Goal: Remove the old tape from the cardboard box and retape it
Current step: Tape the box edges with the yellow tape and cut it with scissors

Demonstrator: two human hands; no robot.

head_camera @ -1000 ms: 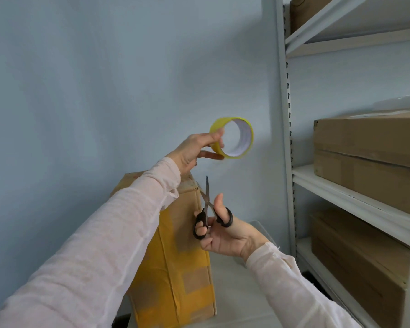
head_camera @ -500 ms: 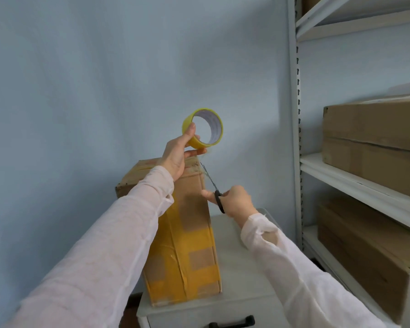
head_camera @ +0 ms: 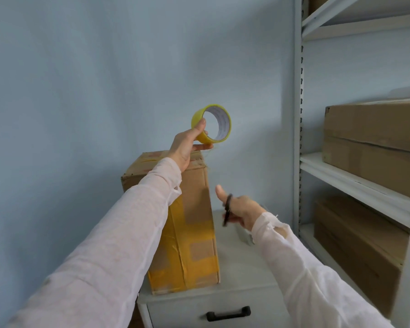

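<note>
Box retape, head view.

- Cardboard box (head_camera: 195,185) stands on end on the grey counter (head_camera: 244,268), against the wall. Yellow tape bands (head_camera: 175,235) cross the lower part of its near face, some of them wrinkled (old or fresh, I cannot tell).
- Left hand (head_camera: 187,145) is above the box's top edge, thumb and fingers pinching the yellow tape roll (head_camera: 199,113) by its rim, with the hole facing the camera.
- Right hand (head_camera: 240,208) is to the right of the box at mid height. Its fingers are through the loops of the black scissors (head_camera: 227,209) and the thumb points up.

Step in hand, as I judge it: part the roll from a strip laid on the box top.
- Keep the strip taut by lifting the roll away from the box.
- Bring the blades across square and close to the box edge.
- Press the free end down flat before it curls back.
- Hold the roll's loose end so it does not reseal.

Hard to make out:
- The scissor blades are blurred, so open or closed is unclear.
- Thin wisps show at the box's top right corner; whether a strip joins roll and box is unclear.
- The left sleeve hides much of the box top and its left face.
- A pale object on the counter to the right of the box sits behind the right hand and is unidentifiable.
</note>
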